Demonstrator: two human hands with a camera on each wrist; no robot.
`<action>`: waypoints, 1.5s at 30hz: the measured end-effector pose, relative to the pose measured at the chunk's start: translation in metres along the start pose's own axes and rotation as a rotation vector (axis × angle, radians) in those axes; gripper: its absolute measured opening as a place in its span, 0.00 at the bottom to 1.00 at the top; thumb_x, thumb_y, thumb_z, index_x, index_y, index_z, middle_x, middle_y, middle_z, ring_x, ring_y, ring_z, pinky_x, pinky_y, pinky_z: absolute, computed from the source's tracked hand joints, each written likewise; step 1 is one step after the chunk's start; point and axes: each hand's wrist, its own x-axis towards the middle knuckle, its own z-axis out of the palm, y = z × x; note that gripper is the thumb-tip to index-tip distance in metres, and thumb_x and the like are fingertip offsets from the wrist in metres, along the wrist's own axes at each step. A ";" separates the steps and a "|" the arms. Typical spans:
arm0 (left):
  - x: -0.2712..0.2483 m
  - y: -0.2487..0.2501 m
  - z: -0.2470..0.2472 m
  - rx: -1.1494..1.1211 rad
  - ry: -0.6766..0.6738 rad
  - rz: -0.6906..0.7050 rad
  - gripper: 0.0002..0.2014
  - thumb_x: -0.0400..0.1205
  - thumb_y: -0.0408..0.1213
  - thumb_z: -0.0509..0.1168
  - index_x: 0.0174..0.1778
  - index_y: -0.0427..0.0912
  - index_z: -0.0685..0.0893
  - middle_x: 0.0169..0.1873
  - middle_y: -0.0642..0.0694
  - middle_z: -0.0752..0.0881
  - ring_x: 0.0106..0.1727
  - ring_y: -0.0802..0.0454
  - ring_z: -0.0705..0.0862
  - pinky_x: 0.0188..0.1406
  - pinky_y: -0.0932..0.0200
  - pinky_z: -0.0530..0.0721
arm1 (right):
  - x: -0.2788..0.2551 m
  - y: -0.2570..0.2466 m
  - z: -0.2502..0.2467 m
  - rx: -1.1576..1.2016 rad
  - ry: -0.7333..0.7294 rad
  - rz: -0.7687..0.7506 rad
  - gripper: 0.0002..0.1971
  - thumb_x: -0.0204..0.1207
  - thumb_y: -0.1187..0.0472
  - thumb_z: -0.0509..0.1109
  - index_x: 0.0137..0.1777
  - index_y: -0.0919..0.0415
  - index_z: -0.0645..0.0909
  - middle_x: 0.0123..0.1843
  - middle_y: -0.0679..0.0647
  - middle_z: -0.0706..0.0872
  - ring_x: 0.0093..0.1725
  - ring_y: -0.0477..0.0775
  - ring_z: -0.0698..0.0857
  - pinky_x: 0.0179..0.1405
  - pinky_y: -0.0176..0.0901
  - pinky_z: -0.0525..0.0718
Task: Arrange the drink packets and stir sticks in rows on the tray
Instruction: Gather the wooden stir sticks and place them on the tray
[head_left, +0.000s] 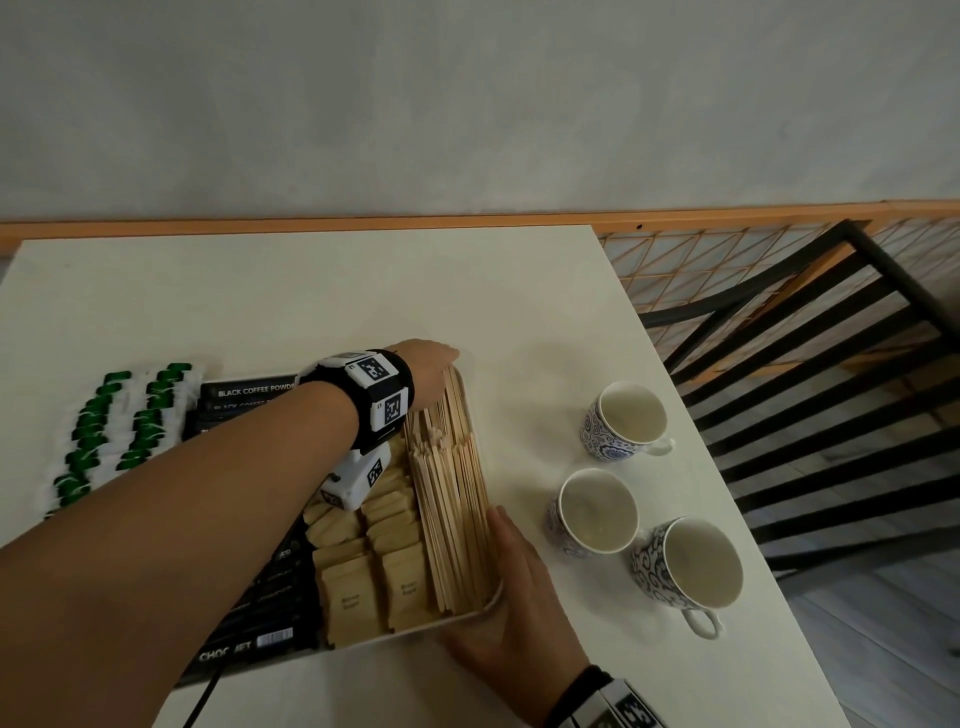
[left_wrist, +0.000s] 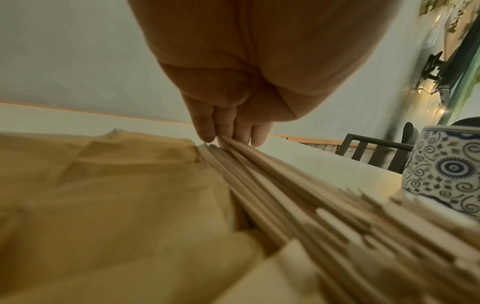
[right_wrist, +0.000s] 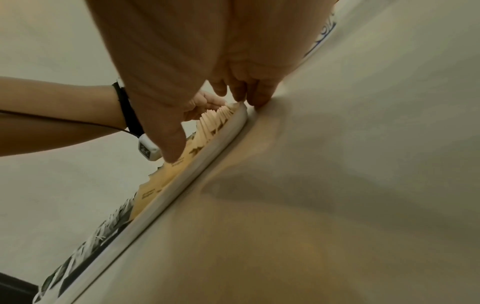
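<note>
A white tray (head_left: 467, 618) on the table holds black coffee packets (head_left: 249, 392), brown sugar packets (head_left: 374, 582) and a thick row of wooden stir sticks (head_left: 457, 499) along its right side. My left hand (head_left: 439, 357) reaches across the tray. Its straight fingers (left_wrist: 233, 135) touch the far ends of the stir sticks (left_wrist: 298, 185). My right hand (head_left: 511, 571) lies at the tray's near right corner with its fingers (right_wrist: 257, 96) against the outside of the rim (right_wrist: 202, 164) and its thumb over the brown packets (right_wrist: 161, 185). Neither hand holds anything.
Green and white packets (head_left: 119, 431) lie in rows left of the tray. Three blue-patterned cups (head_left: 626, 418) (head_left: 595, 512) (head_left: 691, 564) stand just right of the tray, one close by in the left wrist view (left_wrist: 446, 170). A black chair (head_left: 810, 364) stands past the table's right edge.
</note>
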 end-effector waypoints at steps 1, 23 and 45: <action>0.000 -0.001 0.000 -0.011 -0.006 -0.010 0.27 0.88 0.31 0.49 0.84 0.46 0.54 0.84 0.45 0.55 0.84 0.47 0.55 0.81 0.57 0.52 | -0.002 0.001 -0.002 0.013 -0.027 0.000 0.54 0.60 0.35 0.72 0.76 0.33 0.35 0.80 0.32 0.44 0.80 0.31 0.45 0.76 0.24 0.47; -0.005 0.001 0.000 -0.091 0.040 -0.009 0.26 0.87 0.31 0.49 0.83 0.45 0.58 0.83 0.44 0.58 0.83 0.46 0.56 0.79 0.57 0.53 | 0.005 0.019 -0.009 0.234 0.154 0.040 0.33 0.62 0.45 0.75 0.69 0.35 0.70 0.64 0.37 0.81 0.62 0.35 0.80 0.62 0.34 0.80; -0.292 -0.205 0.132 -0.609 0.662 -0.509 0.26 0.78 0.23 0.66 0.73 0.36 0.74 0.70 0.30 0.74 0.65 0.30 0.76 0.64 0.38 0.74 | -0.027 0.020 -0.003 -0.014 0.097 0.181 0.26 0.78 0.58 0.68 0.77 0.56 0.71 0.51 0.51 0.85 0.51 0.50 0.82 0.59 0.42 0.79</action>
